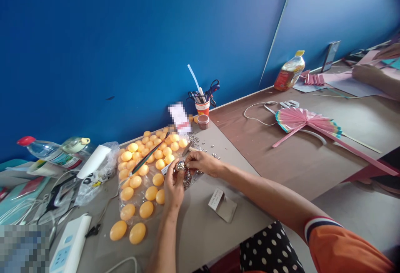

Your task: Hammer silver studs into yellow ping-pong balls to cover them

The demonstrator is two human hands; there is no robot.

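My left hand (173, 187) is closed around a small ball covered in shiny silver studs (180, 165), held above the table. My right hand (204, 162) is beside it, with thumb and forefinger pinched together at the ball's right side. Whatever lies between those fingertips is too small to make out. Just behind my right hand, a dark flat blade-like piece (186, 148) shows, partly hidden. Loose silver studs (194, 140) lie scattered behind and below my hands. To the left, many orange balls (151, 193) rest on and around clear plastic.
A corded pen-like tool (146, 156) lies across the balls. Behind stand a cup of tools (203, 107) and a small round tub (203, 122). An open small box (222, 205) sits nearer me. Left is a power strip (71, 244); right, a pink paper fan (308, 122) and a co-worker's hands (368, 75).
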